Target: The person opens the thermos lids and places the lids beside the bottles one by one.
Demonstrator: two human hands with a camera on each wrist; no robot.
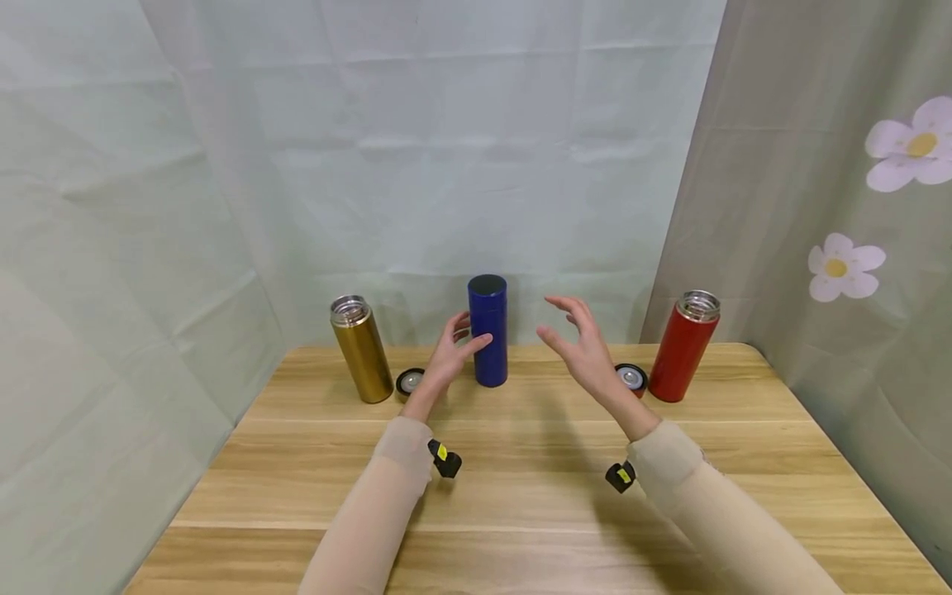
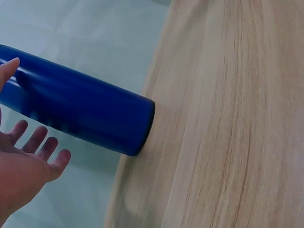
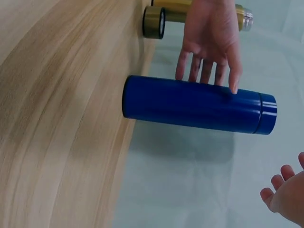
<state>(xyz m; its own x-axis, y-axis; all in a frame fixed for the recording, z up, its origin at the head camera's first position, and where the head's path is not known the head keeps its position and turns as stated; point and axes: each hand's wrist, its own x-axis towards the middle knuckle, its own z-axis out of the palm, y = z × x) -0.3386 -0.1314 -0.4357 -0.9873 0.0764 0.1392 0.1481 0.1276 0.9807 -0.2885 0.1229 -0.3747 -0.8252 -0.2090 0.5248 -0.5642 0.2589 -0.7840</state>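
Observation:
A blue thermos (image 1: pixel 488 347) stands upright near the table's back edge, with a seam below its lid (image 3: pixel 268 114). My left hand (image 1: pixel 450 350) is at its left side, fingers loosely spread and the thumb overlapping the front. In the left wrist view, a gap shows between several fingers of this hand (image 2: pixel 26 166) and the blue wall. My right hand (image 1: pixel 583 351) is held in the air to the right of the thermos, apart from it. Its thumb and fingers are parted, with nothing between them.
At the left stands a gold thermos (image 1: pixel 363 355), uncapped, its lid (image 1: pixel 411 381) lying beside it. A red thermos (image 1: pixel 683 351), also uncapped, stands at the right, with its lid (image 1: pixel 631 378) next to it. Behind the wooden table (image 1: pixel 521 504) hangs a pale curtain (image 1: pixel 446 165).

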